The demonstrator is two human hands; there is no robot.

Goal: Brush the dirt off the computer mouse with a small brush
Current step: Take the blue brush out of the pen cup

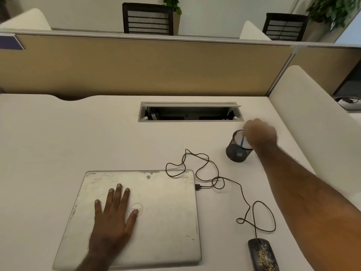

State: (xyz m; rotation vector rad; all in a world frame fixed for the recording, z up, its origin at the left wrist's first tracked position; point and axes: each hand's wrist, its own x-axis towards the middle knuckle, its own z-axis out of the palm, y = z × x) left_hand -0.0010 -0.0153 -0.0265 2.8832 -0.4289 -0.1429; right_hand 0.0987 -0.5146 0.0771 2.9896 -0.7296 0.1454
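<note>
Right hand [260, 133] reaches out over the mesh cup [238, 146] on the desk [58, 133], blurred fingers [249, 132] curled around a blue brush handle [242, 142] standing inside. Left hand [113, 216] lies flat, fingers spread, on the closed laptop [166, 218]. Mouse [262, 255], speckled with dirt, sits at the desk's near edge.

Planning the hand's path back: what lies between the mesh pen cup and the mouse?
Head view: only loops of the thin black mouse cable on bare white desk.

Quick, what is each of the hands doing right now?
Left hand: open, flat on the closed laptop, holding nothing.
Right hand: blurred at the mesh pen cup; grip cannot be told.
</note>
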